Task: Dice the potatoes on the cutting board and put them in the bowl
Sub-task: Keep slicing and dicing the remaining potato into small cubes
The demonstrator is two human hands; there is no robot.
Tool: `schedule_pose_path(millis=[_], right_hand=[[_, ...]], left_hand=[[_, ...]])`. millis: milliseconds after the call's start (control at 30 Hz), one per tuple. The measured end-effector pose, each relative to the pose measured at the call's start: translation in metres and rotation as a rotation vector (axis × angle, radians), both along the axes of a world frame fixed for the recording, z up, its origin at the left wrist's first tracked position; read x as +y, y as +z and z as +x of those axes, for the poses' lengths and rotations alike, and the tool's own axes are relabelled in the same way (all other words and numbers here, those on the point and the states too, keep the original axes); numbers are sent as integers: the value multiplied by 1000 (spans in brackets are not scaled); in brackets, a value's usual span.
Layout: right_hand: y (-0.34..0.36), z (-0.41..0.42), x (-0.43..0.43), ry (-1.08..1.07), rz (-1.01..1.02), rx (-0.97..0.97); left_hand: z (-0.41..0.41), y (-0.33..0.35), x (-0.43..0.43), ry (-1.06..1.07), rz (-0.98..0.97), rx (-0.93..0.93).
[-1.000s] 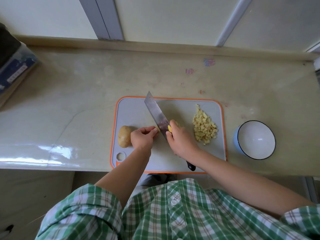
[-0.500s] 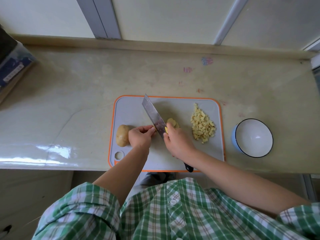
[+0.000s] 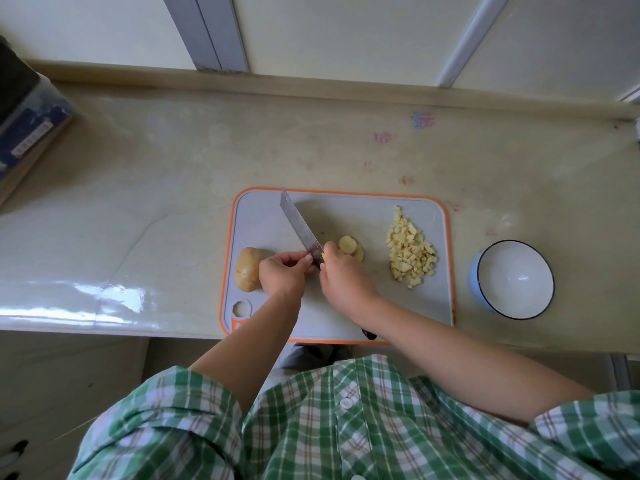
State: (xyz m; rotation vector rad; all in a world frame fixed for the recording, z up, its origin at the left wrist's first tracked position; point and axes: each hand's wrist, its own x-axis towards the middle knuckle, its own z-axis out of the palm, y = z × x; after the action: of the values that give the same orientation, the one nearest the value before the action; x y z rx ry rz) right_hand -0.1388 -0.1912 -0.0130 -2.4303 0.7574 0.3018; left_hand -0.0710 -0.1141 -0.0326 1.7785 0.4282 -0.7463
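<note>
Right hand clamped round the handle of a broad steel-bladed kitchen knife. The handle is almost wholly hidden by fist and forearm; only a dark butt end shows near the board's front edge, and a yellow spot at the blade's heel. Blade runs diagonally to the far left, tip close to the far rim. Left hand sits just left of the blade, fingers curled under, fingertips against the steel. Whatever lies beneath them is covered — cannot tell whether it grips a piece.

Pale round potato slices overlap in a small stack just beyond the right knuckles, partly hidden by them. Whole brown-skinned potato lies right beside the left hand, near the left rim; contact unclear. Heap of small pale potato dice sits well right of the knife.

All of this rests on a grey rectangular plastic cutting board with orange edging; bare grey shows along its far side and front right. White round bowl with blue outside and dark rim stands on the beige countertop just right of the board, apart from it. Blue box — cut off at the left frame edge.
</note>
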Motion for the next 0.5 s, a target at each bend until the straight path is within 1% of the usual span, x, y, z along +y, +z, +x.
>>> schedule_pose_path(millis=[500], right_hand=[[-1, -3, 0, 53, -29, -13]], left_hand=[[0, -2, -1, 10, 7, 6]])
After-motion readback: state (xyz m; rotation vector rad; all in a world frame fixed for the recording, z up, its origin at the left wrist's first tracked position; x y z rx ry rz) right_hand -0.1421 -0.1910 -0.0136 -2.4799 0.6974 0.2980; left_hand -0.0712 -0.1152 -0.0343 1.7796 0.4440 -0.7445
